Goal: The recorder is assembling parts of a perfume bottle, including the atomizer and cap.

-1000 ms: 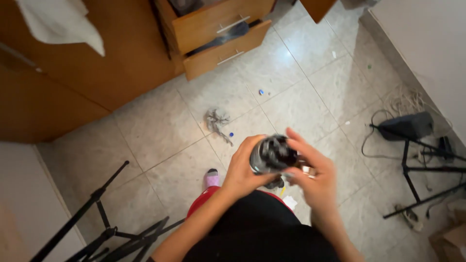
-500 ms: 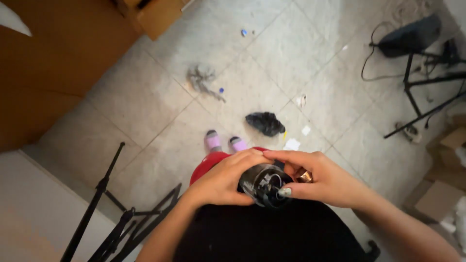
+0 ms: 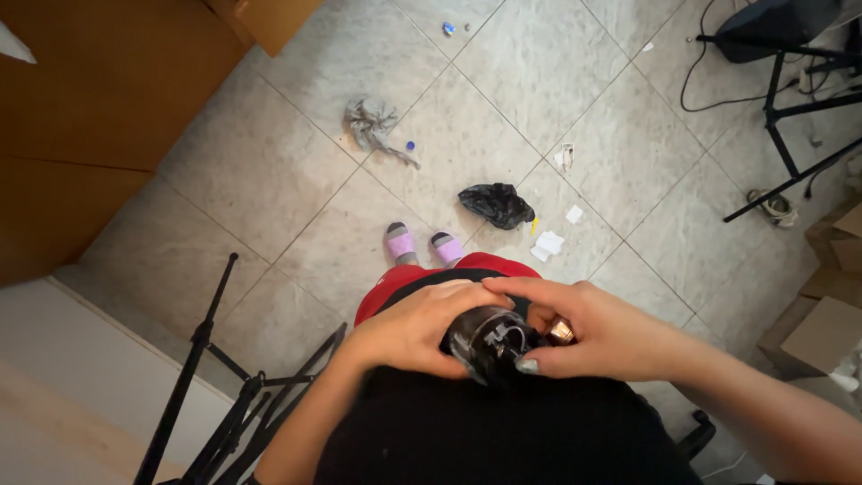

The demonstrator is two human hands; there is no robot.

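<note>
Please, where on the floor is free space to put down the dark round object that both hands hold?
Bare tiles lie between the grey rag and the wooden cabinet, and left of the slippered feet toward the black tripod. It is crowded right of the feet: black bag, paper scraps, then stands and cables. Left hand and right hand hold the dark round object.

A dark, glossy round object (image 3: pixel 492 344), wrapped in clear film, is held close against the body, well above the floor. The left hand (image 3: pixel 409 328) cups its left side; the right hand (image 3: pixel 588 330) covers its top and right side.
</note>
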